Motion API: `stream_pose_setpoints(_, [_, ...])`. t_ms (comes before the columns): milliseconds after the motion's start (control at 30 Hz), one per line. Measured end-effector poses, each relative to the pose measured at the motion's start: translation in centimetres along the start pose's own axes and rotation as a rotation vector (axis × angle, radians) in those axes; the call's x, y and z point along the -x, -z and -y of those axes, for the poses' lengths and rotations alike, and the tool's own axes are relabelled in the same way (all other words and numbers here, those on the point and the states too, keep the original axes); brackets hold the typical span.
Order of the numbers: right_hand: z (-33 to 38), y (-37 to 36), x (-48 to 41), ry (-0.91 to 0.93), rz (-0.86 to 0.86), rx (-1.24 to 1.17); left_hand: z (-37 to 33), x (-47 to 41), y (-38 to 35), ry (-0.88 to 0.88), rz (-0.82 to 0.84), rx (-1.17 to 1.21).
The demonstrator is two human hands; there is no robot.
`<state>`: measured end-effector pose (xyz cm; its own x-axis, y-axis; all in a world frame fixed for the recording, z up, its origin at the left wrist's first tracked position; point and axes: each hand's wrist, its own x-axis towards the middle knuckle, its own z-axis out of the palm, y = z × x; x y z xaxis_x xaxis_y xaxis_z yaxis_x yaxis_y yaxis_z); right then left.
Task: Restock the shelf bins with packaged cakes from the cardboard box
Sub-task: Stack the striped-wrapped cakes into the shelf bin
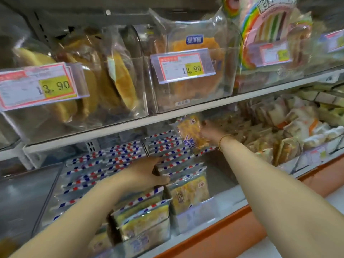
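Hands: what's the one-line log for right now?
right hand: holds cake packet over packet row | left hand: grips packet row | stage: placing packet

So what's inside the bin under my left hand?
Upright cake packs with red-and-blue striped edges, packed in rows. The left hand grips a few tops and covers them; whatever lies beneath the packs is hidden.

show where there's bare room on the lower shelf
Free: the grey gap between the front striped pack and the right forearm, and the bare grey bin floor left of the striped rows. Crowded: those rows under the left hand, and the sandwich packs.
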<state>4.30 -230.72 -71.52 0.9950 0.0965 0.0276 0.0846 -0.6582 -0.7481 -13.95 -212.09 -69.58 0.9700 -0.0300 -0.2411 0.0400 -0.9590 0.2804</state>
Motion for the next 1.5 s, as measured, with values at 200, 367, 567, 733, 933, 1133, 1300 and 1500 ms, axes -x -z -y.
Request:
stream_pose_setpoints(200, [-2.0,-4.0,-1.0,0.13,-0.058,0.346,0.7,-0.2,-0.3,-0.019,0.002,0.004])
stream_pose_setpoints(367, [-2.4,-3.7,-0.5,0.093,0.148,0.557,0.6,-0.2,-0.4,-0.031,-0.021,0.022])
stream_pose_setpoints(567, [-2.5,-4.2,0.3,0.188,0.38,0.565,1.0,-0.2,-0.7,-0.045,-0.026,0.022])
stream_pose_setpoints(733, [-1.6,-3.2,1.1,0.23,0.314,0.576,0.9,0.5,-0.2,-0.035,-0.097,0.1])
stream_pose_setpoints(933, [2.0,1.4,7.0,0.202,0.029,0.511,0.8,5.6,-0.4,-0.123,-0.302,0.254])
stream_pose_setpoints(1133, [5.2,1.4,21.9,0.519,-0.26,0.34,2.4,15.6,-2.6,-0.134,-0.518,0.464])
stream_pose_setpoints(1300, [10.9,-2.8,30.6,0.779,0.057,0.296,6.4,25.1,-3.4,-0.061,-0.626,0.483])
stream_pose_setpoints(1500, [17.0,-9.9,39.2,1.073,0.342,0.443,14.3,37.6,-5.6,0.226,-0.583,0.459])
